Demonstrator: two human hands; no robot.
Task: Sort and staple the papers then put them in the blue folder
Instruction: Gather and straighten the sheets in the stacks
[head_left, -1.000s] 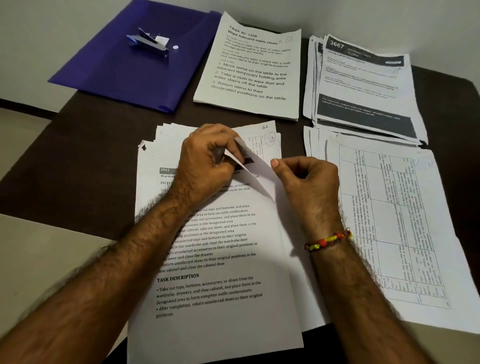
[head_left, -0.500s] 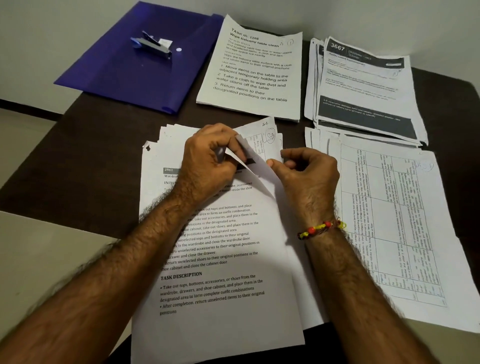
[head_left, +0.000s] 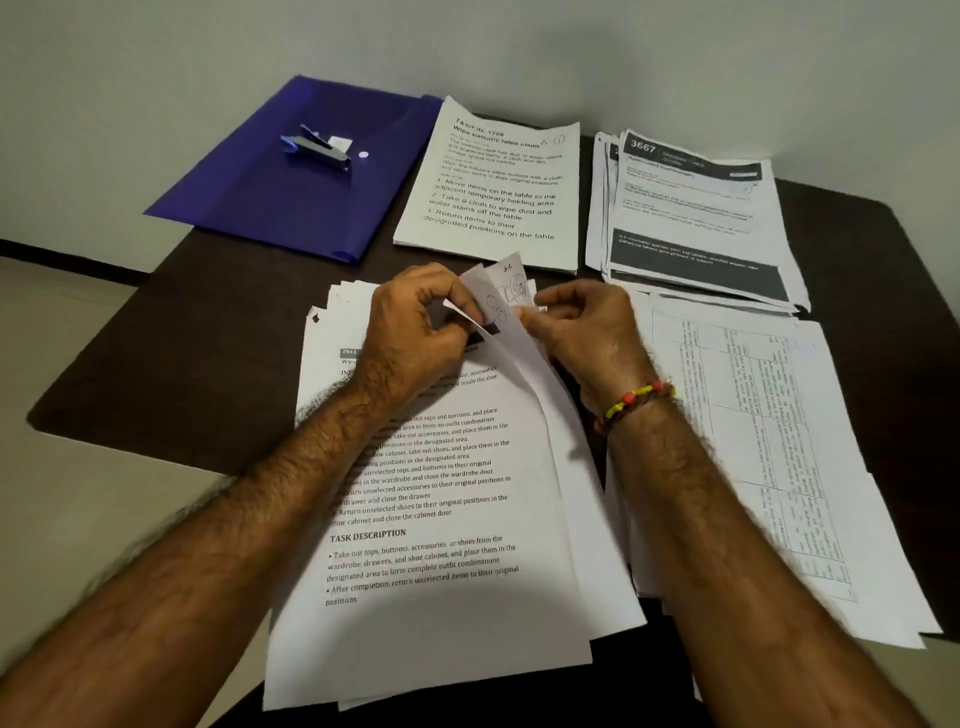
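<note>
So we've got the near stack (head_left: 436, 545) of papers lying right in front of us on the dark worktop (head_left: 171, 338), long axis running away from us toward the wall, tilted a bit clockwise, printed heading end at the far side. Both hands are working its top right corner. The left hand (head_left: 410, 332) has its fingers curled over, pinching the corner of the top sheet (head_left: 511, 364), which is peeled up and bent back so its underside shows. The right hand (head_left: 582, 332) is curled too, thumb and fingertips pinching the corners of the sheets just under it, right beside the left fingers. Neither grip is slack, both are closed on paper.

Further back we can see the blue folder (head_left: 291, 208) at far left, lying flat, long axis slanting away to the right, with the stapler (head_left: 317, 150) sitting on it. Next to it is a stack headed "Wipe balcony table clean" (head_left: 493, 192), then a stack marked 3667 (head_left: 691, 218), and a table-printed stack (head_left: 769, 457) at our right.
</note>
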